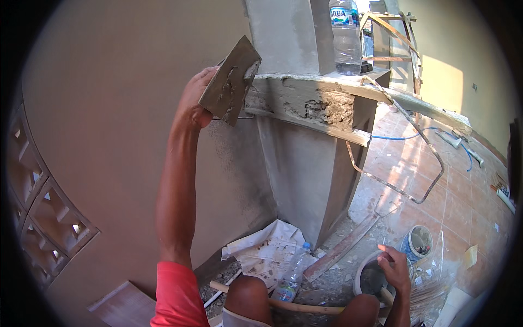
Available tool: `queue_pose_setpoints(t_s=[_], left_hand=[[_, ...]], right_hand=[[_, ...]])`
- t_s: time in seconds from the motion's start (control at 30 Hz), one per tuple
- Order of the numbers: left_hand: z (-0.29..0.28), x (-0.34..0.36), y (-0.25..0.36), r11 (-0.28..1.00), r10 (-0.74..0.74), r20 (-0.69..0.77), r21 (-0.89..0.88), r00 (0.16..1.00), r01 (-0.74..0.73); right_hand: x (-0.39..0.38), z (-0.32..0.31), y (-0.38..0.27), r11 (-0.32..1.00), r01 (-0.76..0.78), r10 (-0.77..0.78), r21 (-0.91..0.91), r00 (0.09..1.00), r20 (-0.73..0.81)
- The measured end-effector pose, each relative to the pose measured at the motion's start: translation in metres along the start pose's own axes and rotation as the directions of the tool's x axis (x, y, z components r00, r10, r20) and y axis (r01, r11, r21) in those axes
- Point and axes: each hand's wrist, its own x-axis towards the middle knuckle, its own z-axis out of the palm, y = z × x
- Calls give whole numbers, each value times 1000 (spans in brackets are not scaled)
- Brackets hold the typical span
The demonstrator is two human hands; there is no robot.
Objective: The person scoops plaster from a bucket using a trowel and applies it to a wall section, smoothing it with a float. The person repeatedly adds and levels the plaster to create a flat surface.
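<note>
My left hand [198,97] is raised beside the wall, closed around a rectangular plastering float [231,82]. The float is tilted, and mortar clings to its visible face. To its right runs a grey concrete ledge [297,98] with rough fresh mortar [332,106] on its front face, between edge strips. Low at the right, my right hand [396,268] is over the rim of a bucket [366,272] containing grey mortar. Its index finger and thumb are apart; its other fingers are partly hidden. A short wooden handle [387,296] lies close below this hand, apparently not gripped.
A large water bottle [347,43] stands on the ledge, and a bent metal rod clamp [430,163] hangs from its end. A second bucket [419,240], a plank [343,245], a soiled sack [267,248] and a plastic bottle [291,278] are on the rubble-strewn floor. A pole [305,307] crosses by my knees.
</note>
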Motion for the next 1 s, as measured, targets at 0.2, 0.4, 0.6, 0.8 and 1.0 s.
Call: queue_pose_setpoints(t_s=[0.2,0.4,0.6,0.8,1.0], left_hand=[[14,20,-16,962,-162,183,-190,970,197],[34,-4,-17,913,-194,191,-322,962,248],[58,-23,-22,836,-113,364,-469,925,286],[96,-49,-22,804,-33,451,-517,892,292],[96,-67,-50,583,144,529,-728,836,360]], right_hand=[[0,-1,0,1000,-21,21,22,1000,4],[-9,-8,18,999,-14,15,30,1000,-22],[-14,-10,21,998,-46,47,40,999,-18],[-16,-10,23,999,-33,33,23,999,-32],[-18,-9,25,997,-57,58,53,998,-31]])
